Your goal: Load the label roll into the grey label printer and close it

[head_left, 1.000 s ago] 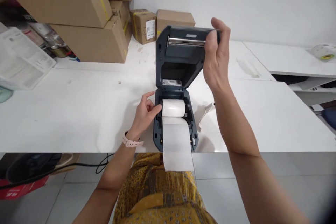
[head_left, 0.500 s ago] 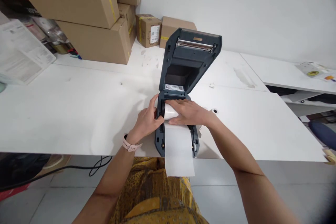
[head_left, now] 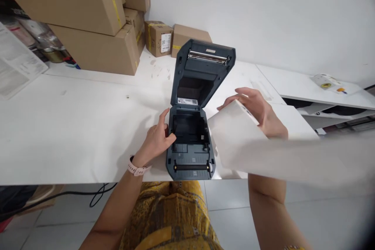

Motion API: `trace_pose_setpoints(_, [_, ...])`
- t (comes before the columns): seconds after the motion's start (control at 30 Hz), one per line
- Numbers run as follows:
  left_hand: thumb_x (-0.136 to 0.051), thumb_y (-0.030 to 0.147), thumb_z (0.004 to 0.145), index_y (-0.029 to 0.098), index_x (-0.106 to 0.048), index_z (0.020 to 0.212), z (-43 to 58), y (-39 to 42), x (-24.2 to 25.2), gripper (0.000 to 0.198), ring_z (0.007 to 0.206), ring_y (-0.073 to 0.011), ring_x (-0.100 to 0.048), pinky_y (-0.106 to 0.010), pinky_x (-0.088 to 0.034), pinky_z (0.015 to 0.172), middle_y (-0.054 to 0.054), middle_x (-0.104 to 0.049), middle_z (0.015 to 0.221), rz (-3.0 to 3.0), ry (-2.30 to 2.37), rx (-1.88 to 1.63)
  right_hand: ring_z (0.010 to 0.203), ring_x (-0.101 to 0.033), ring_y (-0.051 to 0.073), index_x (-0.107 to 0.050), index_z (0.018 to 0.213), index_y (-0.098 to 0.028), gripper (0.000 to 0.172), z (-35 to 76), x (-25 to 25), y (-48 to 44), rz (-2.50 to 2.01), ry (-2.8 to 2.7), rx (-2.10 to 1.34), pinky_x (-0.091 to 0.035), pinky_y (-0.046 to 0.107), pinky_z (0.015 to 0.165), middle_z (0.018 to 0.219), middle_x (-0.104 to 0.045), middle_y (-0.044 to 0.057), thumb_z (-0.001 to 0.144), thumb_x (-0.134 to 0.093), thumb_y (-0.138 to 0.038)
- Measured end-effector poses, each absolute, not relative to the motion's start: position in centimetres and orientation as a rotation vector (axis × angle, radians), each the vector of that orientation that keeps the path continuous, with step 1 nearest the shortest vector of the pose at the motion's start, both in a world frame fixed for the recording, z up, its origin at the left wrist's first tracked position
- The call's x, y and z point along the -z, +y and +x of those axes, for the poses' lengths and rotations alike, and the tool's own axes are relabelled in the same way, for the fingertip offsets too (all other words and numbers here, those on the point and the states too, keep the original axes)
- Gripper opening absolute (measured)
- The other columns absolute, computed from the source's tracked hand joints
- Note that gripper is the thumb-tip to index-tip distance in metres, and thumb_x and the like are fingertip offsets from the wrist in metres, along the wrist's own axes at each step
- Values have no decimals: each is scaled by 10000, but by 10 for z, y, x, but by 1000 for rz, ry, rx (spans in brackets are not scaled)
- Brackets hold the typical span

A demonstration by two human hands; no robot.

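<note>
Head view: printer [head_left: 187, 155] on counter [head_left: 88, 129], lid [head_left: 202, 71] not yet down, roll bay [head_left: 188, 128] bare. Paper roll [head_left: 233, 134] already out, right of printer, grasped by right hand [head_left: 263, 111], blurred strip [head_left: 295, 162] trailing. Left hand [head_left: 155, 138] at printer's left edge; can't tell if gripping.

Paper roll [head_left: 236, 125] now out of the printer [head_left: 183, 152], held in the right grip [head_left: 262, 111] beside it; loose strip [head_left: 307, 160] trails rightward, blurred. Roll bay [head_left: 189, 127] and black roller [head_left: 191, 167] lie uncovered.

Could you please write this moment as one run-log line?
left hand: at left edge of printer; right hand: holding paper roll, right of printer; lid: raised; loose paper: stretching right, blurred
</note>
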State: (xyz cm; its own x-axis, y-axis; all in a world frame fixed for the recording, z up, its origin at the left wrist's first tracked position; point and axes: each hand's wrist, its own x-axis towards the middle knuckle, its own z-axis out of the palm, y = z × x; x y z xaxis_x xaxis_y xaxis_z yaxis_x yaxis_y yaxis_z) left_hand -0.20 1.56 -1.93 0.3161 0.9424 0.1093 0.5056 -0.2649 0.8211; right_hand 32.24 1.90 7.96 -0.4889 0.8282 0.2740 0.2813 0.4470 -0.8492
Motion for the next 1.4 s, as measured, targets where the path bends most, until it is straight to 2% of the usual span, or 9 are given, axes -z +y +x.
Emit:
trace_pose_setpoints(0.3, [-495,202,821,154,-227,1599,-2,17,21,824,540,-157,-454,-278,-344,614,106,-446,571,1950,1285,-758,1114,-626,238,-477,1458,-264,817,358,-27,56,-1463,-1909,-855,-523,383,979,1293,-613,82,718,-819,-321])
trace_pose_setpoints(0.5, [-501,213,839,169,-229,1602,-3,17,20,811,525,-141,-458,-257,-336,577,95,-478,588,1923,1273,-750,1299,-570,286,-492,1449,-220,814,349,-2,70,-1470,-1944,-935,-447,470,1132,1435,-575,132,722,-824,-373])
trace_pose_setpoints(0.7, [-491,206,829,182,-231,1609,-3,17,17,822,538,-148,-489,-264,-345,587,85,-524,604,1924,1276,-721,1440,-526,258,-434,1509,-309,666,393,23,27,-1378,-1475,-957,-391,505,1206,1542,-552,132,890,-661,-398])
trace_pose_setpoints(0.87, [-485,200,821,151,-238,1607,-2,17,18,826,542,-149,-488,-270,-355,595,86,-517,594,1956,1267,-739,1183,-685,277,-598,1366,-278,593,394,43,-8,-1492,-1466,-1172,-590,460,946,1445,-641,138,805,-761,-379])
trace_pose_setpoints(1.0, [-489,196,811,153,-241,1604,-2,16,19,832,550,-150,-493,-272,-367,608,90,-510,599,1949,1257,-750,811,-703,213,-708,1122,-229,438,375,48,-15,-1432,-1448,-1180,-606,380,712,1105,-758,91,790,-784,-504])
trace_pose_setpoints(1.13, [-489,195,807,150,-247,1601,-2,17,17,832,551,-151,-480,-276,-366,617,87,-508,609,1938,1272,-713,699,-661,245,-657,1118,-356,737,371,37,-22,-1216,-1337,-959,-566,400,620,716,-664,11,688,-536,-943])
trace_pose_setpoints(1.23, [-491,195,802,145,-265,1595,-2,17,18,826,554,-153,-477,-275,-364,620,86,-498,605,1948,1280,-725,503,-557,205,-676,1093,-394,778,354,9,-24,-802,-1462,-952,-504,361,516,513,-517,-25,700,-384,-999])
trace_pose_setpoints(1.3, [-515,214,811,157,-285,1588,-2,17,19,812,566,-157,-490,-271,-362,617,82,-507,607,1951,1283,-742,473,-554,177,-694,1166,-352,644,328,-15,-19,-612,-1737,-1121,-502,340,518,536,-566,-26,822,-491,-858])
trace_pose_setpoints(1.4, [-573,276,827,181,-311,1576,-2,17,22,799,593,-168,-530,-267,-360,608,68,-550,638,1931,1292,-732,758,-703,194,-622,1360,-272,494,277,-43,-2,-751,-2228,-1269,-556,340,674,950,-760,52,973,-564,-574])
